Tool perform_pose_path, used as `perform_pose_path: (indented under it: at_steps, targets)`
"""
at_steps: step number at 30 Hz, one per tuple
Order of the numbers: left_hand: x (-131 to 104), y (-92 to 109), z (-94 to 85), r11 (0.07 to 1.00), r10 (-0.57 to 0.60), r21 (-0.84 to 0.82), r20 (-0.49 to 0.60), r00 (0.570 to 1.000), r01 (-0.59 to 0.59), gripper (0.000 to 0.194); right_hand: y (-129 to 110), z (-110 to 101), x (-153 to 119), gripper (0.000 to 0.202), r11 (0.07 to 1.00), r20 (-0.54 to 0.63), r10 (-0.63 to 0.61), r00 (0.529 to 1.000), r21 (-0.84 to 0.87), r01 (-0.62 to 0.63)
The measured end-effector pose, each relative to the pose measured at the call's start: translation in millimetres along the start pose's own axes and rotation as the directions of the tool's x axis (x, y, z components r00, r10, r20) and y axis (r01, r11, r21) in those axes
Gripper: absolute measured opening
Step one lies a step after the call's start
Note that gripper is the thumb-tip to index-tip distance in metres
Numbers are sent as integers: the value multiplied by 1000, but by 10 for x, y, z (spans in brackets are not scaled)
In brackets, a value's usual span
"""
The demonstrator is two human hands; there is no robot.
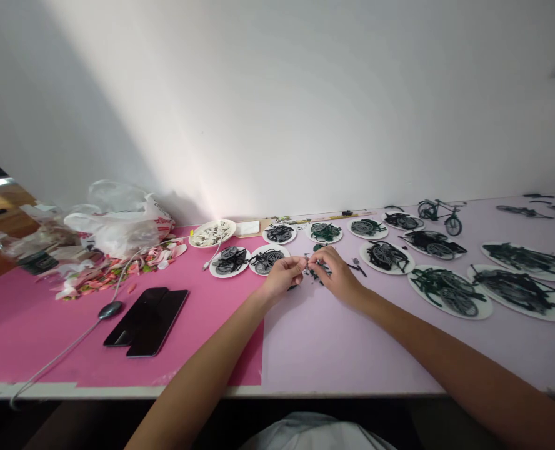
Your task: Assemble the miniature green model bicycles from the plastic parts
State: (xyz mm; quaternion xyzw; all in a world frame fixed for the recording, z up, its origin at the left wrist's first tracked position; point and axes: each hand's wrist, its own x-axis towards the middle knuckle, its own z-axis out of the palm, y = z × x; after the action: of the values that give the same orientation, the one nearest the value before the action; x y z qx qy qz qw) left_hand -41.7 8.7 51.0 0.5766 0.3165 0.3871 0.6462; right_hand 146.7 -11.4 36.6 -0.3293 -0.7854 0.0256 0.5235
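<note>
Over the middle of the table, my left hand (284, 275) and my right hand (334, 272) meet with fingertips pinched together. Whatever they pinch is too small to make out. Small dark pieces (356, 267) lie on the pale surface beside my right hand. Just left of my left hand is a white plate with dark bicycle parts (269, 259), wheels among them. Behind the hands, another plate carries green bicycle parts (324, 232). An assembled toy bicycle (440, 214) stands upright at the back right.
Several more plates of bicycle parts (450, 291) spread across the right. Two dark phones (158, 324) lie on the pink sheet at left, near a cable with a round black piece (110, 310). Behind them are pink petals (99, 277), a white plastic bag (120, 222) and a bowl (212, 234).
</note>
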Motion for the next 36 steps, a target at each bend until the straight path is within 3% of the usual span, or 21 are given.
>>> perform_pose_path:
  at_steps: [7, 15, 25, 30, 36]
  targets:
    - [8, -11, -13, 1000, -2, 1, 1, 1000, 2, 62, 30, 6, -17, 5, 1000, -5, 7, 1000, 20, -7]
    - [18, -25, -14, 1000, 1, -22, -16, 1000, -1, 63, 98, 79, -87, 12, 966, -39, 214, 976, 155, -206]
    - [7, -16, -9, 1000, 12, -20, -25, 1000, -12, 64, 133, 142, -102, 34, 784, 60, 476, 877, 424, -454]
    - [17, -22, -8, 1000, 20, -22, -39, 999, -21, 64, 116, 138, -72, 42, 658, 125, 538, 833, 555, -508]
    - [2, -2, 2, 999, 53, 15, -40, 998, -52, 63, 64, 109, -44, 48, 571, 184, 576, 797, 606, -553]
